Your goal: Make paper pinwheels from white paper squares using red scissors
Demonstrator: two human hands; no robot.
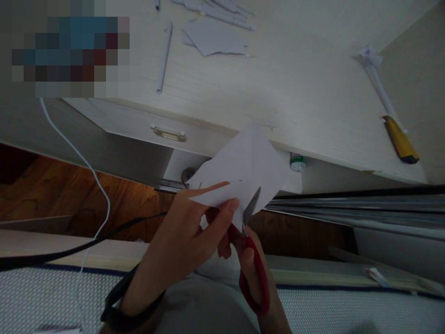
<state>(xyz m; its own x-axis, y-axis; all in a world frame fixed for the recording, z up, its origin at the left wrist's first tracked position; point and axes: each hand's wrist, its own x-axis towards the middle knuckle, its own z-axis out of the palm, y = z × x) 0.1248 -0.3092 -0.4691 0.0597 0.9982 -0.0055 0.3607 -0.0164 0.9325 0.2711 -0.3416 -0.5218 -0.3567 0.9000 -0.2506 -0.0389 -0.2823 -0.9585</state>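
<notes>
A sheet of white paper (239,153) with a crease down its middle is pinched between the thumb and fingers of my left hand (198,232). My right hand (250,260) grips red-handled scissors (262,287), with fingers through the loops. The scissors' blade lies over the lower right part of the paper, pointing away from me; whether the blades are apart is hard to see. A black band circles my left wrist. Both hands are in front of the desk's edge, above an open drawer space.
On the white desk (313,93) lie a rolled paper tube (164,58), cut paper pieces (215,37) and a yellow-black cutter (400,139) beside another paper tube (378,88). A small green-labelled jar (298,161) stands below the desk edge. A white cable (95,176) hangs at left.
</notes>
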